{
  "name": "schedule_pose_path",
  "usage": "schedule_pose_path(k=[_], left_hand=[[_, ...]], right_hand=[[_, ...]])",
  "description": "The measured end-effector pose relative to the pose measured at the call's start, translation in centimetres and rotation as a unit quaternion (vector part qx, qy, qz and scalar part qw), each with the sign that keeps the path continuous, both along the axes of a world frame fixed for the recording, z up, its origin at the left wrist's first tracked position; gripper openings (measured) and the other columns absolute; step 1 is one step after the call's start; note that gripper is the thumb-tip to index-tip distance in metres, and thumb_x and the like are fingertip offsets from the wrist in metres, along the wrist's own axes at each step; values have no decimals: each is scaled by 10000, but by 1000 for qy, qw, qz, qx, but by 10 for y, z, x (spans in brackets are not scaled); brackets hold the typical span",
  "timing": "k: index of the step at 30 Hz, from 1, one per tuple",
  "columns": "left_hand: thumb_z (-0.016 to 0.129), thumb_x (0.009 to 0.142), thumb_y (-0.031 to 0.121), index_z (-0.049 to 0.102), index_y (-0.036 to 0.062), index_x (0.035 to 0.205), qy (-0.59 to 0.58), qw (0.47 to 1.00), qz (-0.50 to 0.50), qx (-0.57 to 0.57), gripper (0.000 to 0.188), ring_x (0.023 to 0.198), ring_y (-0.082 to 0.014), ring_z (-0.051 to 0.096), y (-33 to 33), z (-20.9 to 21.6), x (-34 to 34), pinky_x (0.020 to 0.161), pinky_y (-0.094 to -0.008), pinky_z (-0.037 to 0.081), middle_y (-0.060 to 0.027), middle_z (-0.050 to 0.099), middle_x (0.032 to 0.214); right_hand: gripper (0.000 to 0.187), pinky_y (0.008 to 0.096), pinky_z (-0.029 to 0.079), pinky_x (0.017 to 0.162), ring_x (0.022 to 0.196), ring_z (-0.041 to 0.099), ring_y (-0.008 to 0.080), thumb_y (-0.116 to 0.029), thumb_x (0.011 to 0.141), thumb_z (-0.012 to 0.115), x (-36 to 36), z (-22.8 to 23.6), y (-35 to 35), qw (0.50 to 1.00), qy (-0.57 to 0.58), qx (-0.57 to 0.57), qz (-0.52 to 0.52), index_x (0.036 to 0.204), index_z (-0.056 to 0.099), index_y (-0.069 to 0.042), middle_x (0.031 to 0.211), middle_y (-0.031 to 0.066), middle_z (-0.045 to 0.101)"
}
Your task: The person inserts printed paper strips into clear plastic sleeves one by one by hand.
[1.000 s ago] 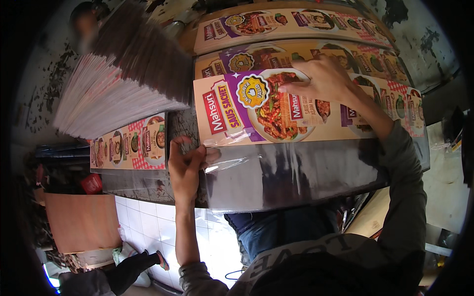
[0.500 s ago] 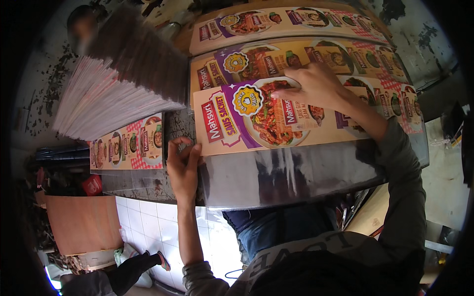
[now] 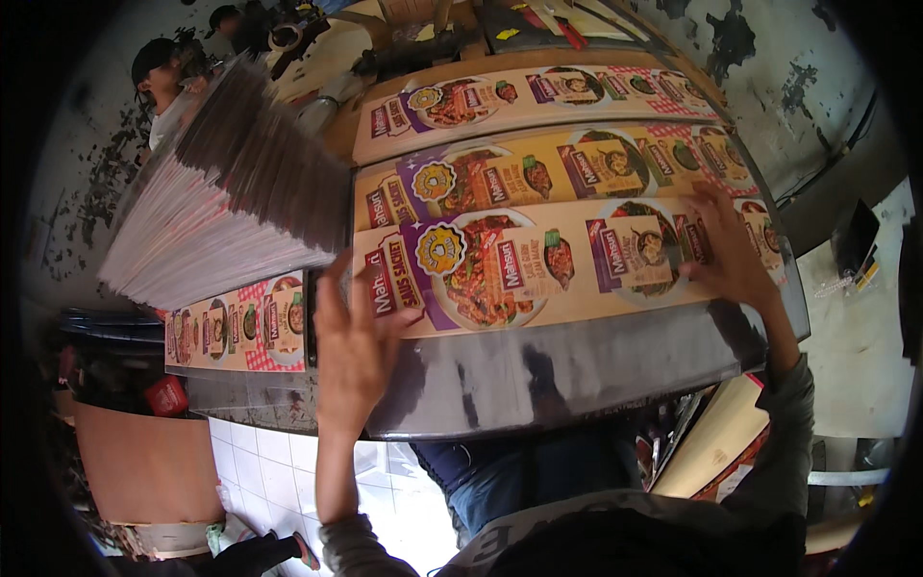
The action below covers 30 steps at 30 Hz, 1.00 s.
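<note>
A long printed strip (image 3: 567, 306) with food pictures lies along the near side of the dark glossy surface (image 3: 538, 389). At its left end my left hand (image 3: 358, 351) is open, fingers apart, thumb over the strip's lower corner. Toward the right end, my right hand (image 3: 735, 248) rests open on the strip with thumb and fingers spread. Just behind, partly overlapped by the near strip, is a second printed strip (image 3: 543, 185). Farther back sits a pile of similar strips (image 3: 510, 88). Neither hand grips anything that I can see.
A tall, fanned stack of sheets (image 3: 183, 226) leans at the left, above another printed sheet (image 3: 236, 322). Tools with red handles (image 3: 571, 33) lie at the far edge. A person in a cap (image 3: 159, 91) is at the back left. A brown board (image 3: 139, 462) stands lower left.
My right hand has slid from the strip's middle to its right part, and its fingers have spread. My left hand has opened over the left end. The view has shifted, showing more of the back.
</note>
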State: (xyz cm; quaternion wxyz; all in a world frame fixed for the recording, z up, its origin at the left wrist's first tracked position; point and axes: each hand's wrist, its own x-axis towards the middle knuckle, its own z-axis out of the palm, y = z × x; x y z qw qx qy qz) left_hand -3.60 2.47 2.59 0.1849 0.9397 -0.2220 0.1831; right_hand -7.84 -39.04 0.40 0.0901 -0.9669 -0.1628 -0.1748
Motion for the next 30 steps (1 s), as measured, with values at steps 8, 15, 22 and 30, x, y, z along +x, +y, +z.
schedule_pose_path(k=[8,15,22,30], left_hand=[[558,773,584,393,130,1332,49,983,-139,113,738,1329,-377,250,-10,-29,42,1066,-580,86,-235,306,1380],[626,729,558,450,129,1292,44,983,-143,102,729,1247,-375,371,-16,-25,43,1058,-576,120,-226,355,1337],[687,718,396,472,101,1260,34,985,-138,99,653,1228,-390,367,-15,-26,44,1048,-562,171,-229,372,1328],[693,721,302,516,64,1205,13,988,-136,68,567,1182,-364,410,-14,-30,44,1005,-493,258,-222,409,1300]], right_hand=[[929,468,272,996,1183,357,393,-538,622,702,-4,-8,14,993,55,-16,-104,1343,364,-59,1287,209,361],[981,469,273,993,1156,375,372,-489,566,747,-3,-3,10,993,63,-15,-97,1343,366,-27,1259,184,376],[984,473,292,975,1141,390,361,-464,530,769,2,-1,13,993,72,8,-93,1325,390,-25,1255,172,378],[942,492,306,962,1123,396,376,-502,551,750,1,-2,11,994,53,10,-90,1296,418,-31,1253,184,385]])
